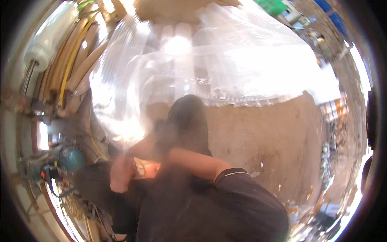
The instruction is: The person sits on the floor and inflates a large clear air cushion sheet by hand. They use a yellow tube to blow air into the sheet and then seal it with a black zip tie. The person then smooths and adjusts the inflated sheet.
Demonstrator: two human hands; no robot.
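My left hand (121,175) is low at the left, over my dark-clothed leg, beside a small pale, brightly lit patch (143,167) that I cannot make out. My right forearm reaches leftward across my lap, with my right hand (141,147) blurred near the left hand. Haze and motion smear both hands, so their fingers and anything in them are unclear. Beyond my knee (187,113), crinkled clear plastic sheeting (254,68) lies spread over a brown surface (262,141), reaching down toward my hands on the left.
At the left stand a roll of white plastic (48,36), long cardboard tubes (60,72), a yellow hose (68,68) and a teal machine (74,159). Assorted clutter (334,109) lines the right side, with a green object (270,6) at the top.
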